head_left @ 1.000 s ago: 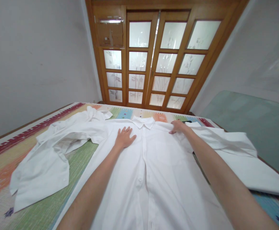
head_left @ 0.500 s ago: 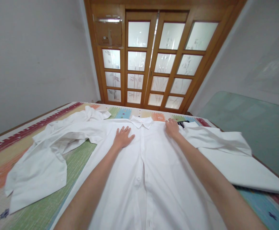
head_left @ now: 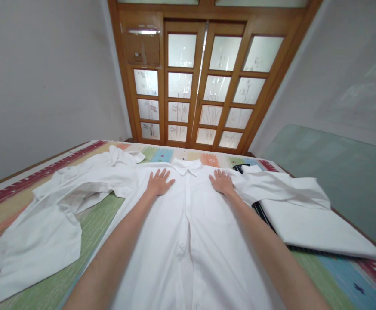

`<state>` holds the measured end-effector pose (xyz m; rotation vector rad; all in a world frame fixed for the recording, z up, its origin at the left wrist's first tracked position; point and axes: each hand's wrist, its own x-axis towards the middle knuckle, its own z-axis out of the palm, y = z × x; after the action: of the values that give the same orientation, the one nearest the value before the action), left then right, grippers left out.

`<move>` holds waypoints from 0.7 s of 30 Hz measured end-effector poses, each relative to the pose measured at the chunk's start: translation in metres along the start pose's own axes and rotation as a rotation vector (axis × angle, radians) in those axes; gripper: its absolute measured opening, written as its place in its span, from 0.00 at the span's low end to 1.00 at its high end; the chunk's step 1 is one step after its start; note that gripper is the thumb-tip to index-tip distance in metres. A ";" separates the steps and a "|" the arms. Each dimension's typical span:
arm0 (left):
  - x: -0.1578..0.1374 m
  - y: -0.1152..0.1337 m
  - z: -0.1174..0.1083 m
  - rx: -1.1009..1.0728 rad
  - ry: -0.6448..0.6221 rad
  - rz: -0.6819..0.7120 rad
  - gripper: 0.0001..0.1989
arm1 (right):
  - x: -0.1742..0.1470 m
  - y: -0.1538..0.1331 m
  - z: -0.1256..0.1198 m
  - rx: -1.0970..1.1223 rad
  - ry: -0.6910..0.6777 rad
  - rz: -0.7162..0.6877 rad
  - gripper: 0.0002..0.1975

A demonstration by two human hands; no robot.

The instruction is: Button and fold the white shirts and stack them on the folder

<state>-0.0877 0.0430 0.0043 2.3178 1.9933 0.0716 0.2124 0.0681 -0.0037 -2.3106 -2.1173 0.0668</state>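
A white button-up shirt lies front side up, its collar at the far end and its sleeves spread to both sides. My left hand rests flat on the shirt's upper left front, fingers spread. On the upper right front, just below the shoulder, my right hand lies flat with its fingers apart. The left sleeve is bent and crumpled towards me. Over a white folded item stretches the right sleeve.
Beneath the shirt is a colourful patterned bedspread. The folded white item, with black striped fabric at its edge, lies on the right. A pale green board stands by the right wall. Wooden glass-paned doors close off the far end.
My right hand has come inward from the shoulder edge and flattened on the shirt front. My left hand stays flat on the shirt. The view has tilted up slightly.
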 end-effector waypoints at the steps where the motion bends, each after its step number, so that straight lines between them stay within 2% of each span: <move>1: 0.003 -0.002 0.000 -0.004 -0.003 -0.007 0.36 | 0.000 -0.001 -0.001 -0.010 0.002 0.006 0.34; 6: 0.019 -0.006 0.000 -0.006 -0.007 0.000 0.36 | -0.011 -0.020 0.000 -0.040 0.008 0.009 0.32; 8: 0.024 -0.007 0.001 0.005 0.003 0.059 0.35 | -0.017 -0.030 0.003 -0.028 0.010 -0.104 0.32; 11: 0.030 -0.009 0.002 0.010 0.013 0.142 0.33 | -0.024 -0.042 0.006 -0.005 0.011 -0.376 0.31; 12: 0.031 -0.010 0.002 0.008 0.014 0.150 0.33 | -0.025 -0.044 0.007 0.002 0.006 -0.421 0.31; 14: 0.032 -0.012 0.002 0.005 0.016 0.138 0.34 | -0.024 -0.045 0.007 0.017 -0.011 -0.399 0.32; 17: 0.031 -0.017 -0.001 0.011 0.003 0.085 0.35 | -0.020 -0.041 0.005 0.039 -0.036 -0.251 0.36; 21: 0.024 -0.032 -0.003 0.037 0.014 0.051 0.35 | -0.016 -0.036 0.002 0.069 -0.050 -0.122 0.40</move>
<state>-0.1158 0.0720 0.0042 2.3977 1.9578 0.0550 0.1753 0.0553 -0.0041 -2.1595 -2.2364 0.1948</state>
